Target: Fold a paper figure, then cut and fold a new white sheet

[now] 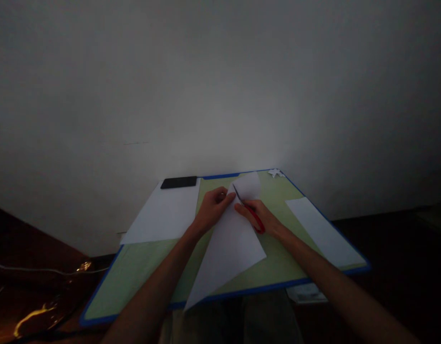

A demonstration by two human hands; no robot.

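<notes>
A large white sheet of paper (230,248) is held up over the middle of the table, its lower corner hanging past the front edge. My left hand (214,206) pinches the paper near its upper part. In my right hand (260,214) is a pair of scissors with red handles (258,223). Their dark blades lie at the paper, close to my left thumb and fingers. Behind the blades the far part of the sheet curls up to the right.
The green table (134,274) has a blue rim and stands against a grey wall (220,86). A black tablet or phone (178,182) lies on white paper (163,210) at left. Another sheet (324,231) lies at right, and white paper scraps (276,173) sit in the far right corner.
</notes>
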